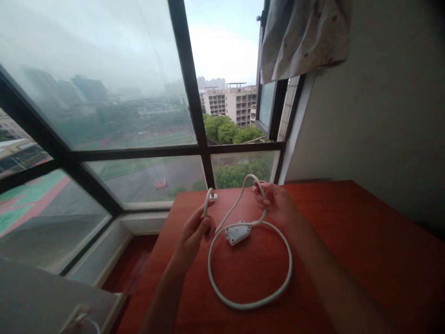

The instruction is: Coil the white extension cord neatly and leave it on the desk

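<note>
A white cable (250,301) lies in a loop on the reddish-brown table (365,241), with a small white box (238,232) along it near the middle. My left hand (194,232) is closed round the cable close to its end, where a white plug (211,197) sticks up. My right hand (276,202) pinches another stretch of the same cable, which arches up above the table between the two hands. Both hands hover just over the table's far left part.
A large black-framed window (189,93) fills the left and centre, its sill just beyond the table. A pale cloth (306,37) hangs at the top right beside a grey wall (389,116). A white object with a cord (78,317) lies at the lower left.
</note>
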`<state>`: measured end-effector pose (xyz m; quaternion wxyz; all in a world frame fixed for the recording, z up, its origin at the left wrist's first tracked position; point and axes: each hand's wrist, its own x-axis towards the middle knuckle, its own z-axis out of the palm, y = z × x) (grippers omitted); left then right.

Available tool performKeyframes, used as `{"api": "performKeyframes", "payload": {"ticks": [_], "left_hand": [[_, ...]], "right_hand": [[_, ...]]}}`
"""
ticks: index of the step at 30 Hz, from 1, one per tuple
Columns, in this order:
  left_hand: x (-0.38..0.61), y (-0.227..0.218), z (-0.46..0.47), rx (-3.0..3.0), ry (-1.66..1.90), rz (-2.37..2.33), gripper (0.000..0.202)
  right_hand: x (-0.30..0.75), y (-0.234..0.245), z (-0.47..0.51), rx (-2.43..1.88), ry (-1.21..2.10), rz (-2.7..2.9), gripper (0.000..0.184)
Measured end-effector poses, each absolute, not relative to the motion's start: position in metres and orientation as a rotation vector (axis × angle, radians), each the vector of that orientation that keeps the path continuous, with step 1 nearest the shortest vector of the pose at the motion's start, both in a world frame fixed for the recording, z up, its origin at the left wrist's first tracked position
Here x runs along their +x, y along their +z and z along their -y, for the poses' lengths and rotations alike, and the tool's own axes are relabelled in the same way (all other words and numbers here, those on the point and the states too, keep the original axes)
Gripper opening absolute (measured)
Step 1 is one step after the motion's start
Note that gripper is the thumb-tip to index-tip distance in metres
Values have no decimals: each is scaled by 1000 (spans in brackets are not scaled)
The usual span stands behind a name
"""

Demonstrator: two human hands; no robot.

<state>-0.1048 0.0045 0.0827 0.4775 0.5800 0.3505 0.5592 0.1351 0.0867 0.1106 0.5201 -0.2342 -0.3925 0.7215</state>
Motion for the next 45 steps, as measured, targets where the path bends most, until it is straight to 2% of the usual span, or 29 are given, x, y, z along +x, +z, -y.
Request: {"api": "performKeyframes", "payload": {"ticks": [7,11,15,23,31,38,45], "left_hand": [[-52,79,13,1799,1105,-913,28],[-24,77,19,1900,1078,-966,22],[-11,78,22,1784,1064,-960,4],[-5,75,14,1033,1008,-689,37],[-2,75,17,767,1027,-663,47],[-6,79,18,879,1123,-617,33],[-31,91,30,680,1234,-553,22]], "right_hand": [[123,109,-44,-955,1312,1287,34],[128,103,-33,-1060,1215,1317,33],[134,100,-24,-1022,1236,1370,28],[138,99,-7,-1003,1179,1532,24],[139,93,4,-976,1186,1646,28],[136,85,10,-1024,1120,1410,44],[140,80,7,-950,1195,1144,41]]}}
